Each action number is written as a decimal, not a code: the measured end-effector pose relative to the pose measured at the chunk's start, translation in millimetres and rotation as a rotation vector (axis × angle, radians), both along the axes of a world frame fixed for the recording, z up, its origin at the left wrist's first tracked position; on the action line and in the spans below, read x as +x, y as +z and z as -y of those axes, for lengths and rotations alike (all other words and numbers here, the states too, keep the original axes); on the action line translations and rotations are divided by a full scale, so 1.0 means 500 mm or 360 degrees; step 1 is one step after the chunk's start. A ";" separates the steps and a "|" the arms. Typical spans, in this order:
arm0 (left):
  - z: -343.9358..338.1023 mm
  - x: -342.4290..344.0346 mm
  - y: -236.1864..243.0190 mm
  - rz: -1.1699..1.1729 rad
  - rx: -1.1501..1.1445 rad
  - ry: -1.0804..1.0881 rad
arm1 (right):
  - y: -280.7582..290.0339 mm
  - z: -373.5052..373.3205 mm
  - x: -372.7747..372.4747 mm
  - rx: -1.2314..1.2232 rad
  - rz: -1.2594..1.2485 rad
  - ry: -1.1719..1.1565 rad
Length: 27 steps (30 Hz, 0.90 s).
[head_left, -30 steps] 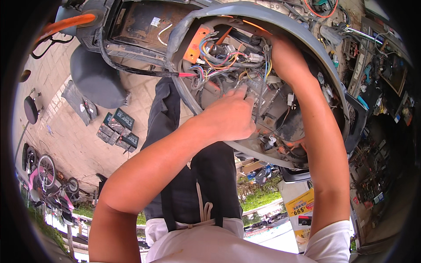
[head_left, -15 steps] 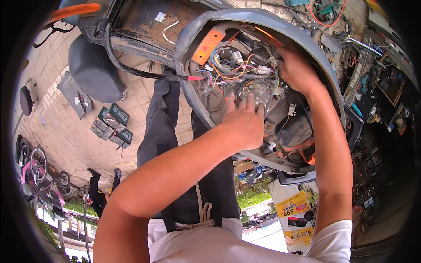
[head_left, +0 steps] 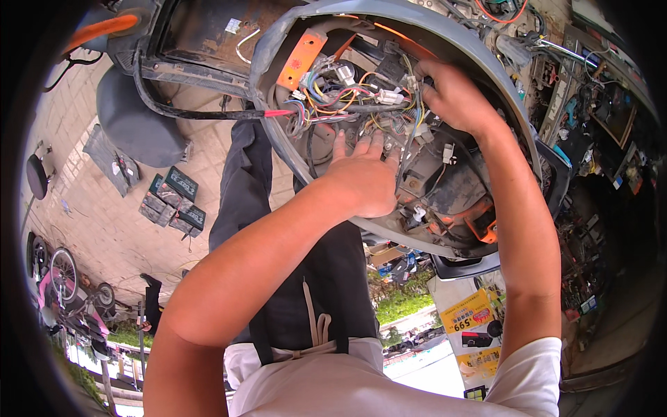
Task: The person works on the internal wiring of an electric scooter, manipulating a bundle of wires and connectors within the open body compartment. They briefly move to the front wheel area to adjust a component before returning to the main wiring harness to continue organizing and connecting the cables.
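Note:
A grey scooter body shell (head_left: 517, 83) lies before me with its inside exposed. A tangle of coloured wires (head_left: 347, 97) with white connectors (head_left: 389, 97) fills it. My left hand (head_left: 365, 174) rests at the near side of the wires, fingers spread and pointing away from me, fingertips on the wiring. My right hand (head_left: 455, 97) reaches in from the right, its fingers curled by a wire bundle and a dark block (head_left: 392, 69). What lies between those fingers is hidden. Bright orange panels (head_left: 303, 59) show inside the shell, and a black cable with a red end (head_left: 278, 112) reaches its left rim.
A dark scooter seat (head_left: 139, 118) and several dark box-shaped batteries (head_left: 177, 187) lie on the paved floor at left. The scooter's long frame (head_left: 201, 73) stretches off at top left. Tools and parts clutter the bench (head_left: 590, 132) at right. A pink bike (head_left: 66, 285) stands far left.
The view has shifted, so the shell and wires sit further up and left. My left hand stays spread on the wiring; my right fingers stay curled, their thumb more exposed.

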<state>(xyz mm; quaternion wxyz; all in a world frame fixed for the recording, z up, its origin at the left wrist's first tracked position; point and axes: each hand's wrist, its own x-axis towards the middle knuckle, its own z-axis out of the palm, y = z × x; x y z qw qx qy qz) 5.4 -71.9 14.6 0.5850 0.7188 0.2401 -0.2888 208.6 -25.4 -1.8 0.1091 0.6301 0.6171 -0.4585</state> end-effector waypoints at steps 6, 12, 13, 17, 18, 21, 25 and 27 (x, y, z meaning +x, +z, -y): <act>-0.012 -0.007 -0.001 0.0040 -0.0014 -0.0004 | -0.005 -0.027 -0.007 -0.0146 -0.0090 0.0288; -0.003 -0.011 -0.007 0.0088 0.0056 -0.0015 | -0.003 -0.001 0.008 -0.0015 -0.0168 0.0073; -0.001 -0.012 -0.007 0.0097 0.0064 -0.0002 | -0.002 -0.002 0.007 -0.0024 -0.0195 0.0024; 0.001 -0.009 -0.003 0.0113 0.0108 0.0014 | -0.005 0.002 0.011 -0.0003 -0.0181 -0.0053; 0.000 -0.010 -0.003 0.0112 0.0098 0.0018 | -0.005 0.006 0.012 0.0084 -0.0223 -0.0123; 0.002 -0.015 -0.003 0.0130 0.0122 0.0076 | 0.005 0.014 0.004 0.0356 -0.0206 -0.0310; -0.015 -0.016 0.001 0.0091 0.0029 0.0125 | 0.044 0.042 -0.019 0.0443 0.0096 -0.0484; 0.007 -0.023 -0.011 0.0210 0.0254 0.0317 | 0.057 0.070 -0.033 0.0285 0.0113 -0.0262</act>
